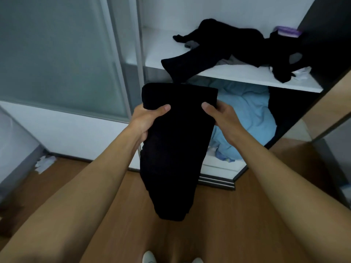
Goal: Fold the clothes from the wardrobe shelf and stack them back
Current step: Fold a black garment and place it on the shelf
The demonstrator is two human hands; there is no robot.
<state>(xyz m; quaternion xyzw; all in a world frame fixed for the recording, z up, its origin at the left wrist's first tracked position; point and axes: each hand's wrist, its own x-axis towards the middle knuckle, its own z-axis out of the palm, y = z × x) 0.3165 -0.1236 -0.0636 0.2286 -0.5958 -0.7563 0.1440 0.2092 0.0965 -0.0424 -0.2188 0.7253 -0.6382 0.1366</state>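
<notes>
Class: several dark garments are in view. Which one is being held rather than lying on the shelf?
The black garment gripped by left hand and right hand; the other black clothes sprawl unfolded on the shelf.

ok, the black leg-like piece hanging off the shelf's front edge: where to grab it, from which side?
Grip the black piece at its overhanging end, coming from the front and slightly below. That end droops past the shelf lip with free space beneath; farther back it runs into the tangled black pile.

matt black cloth garment (176, 141), smooth white shelf (237, 76), wood-grain floor (218, 215), frosted glass door (57, 54)
</notes>
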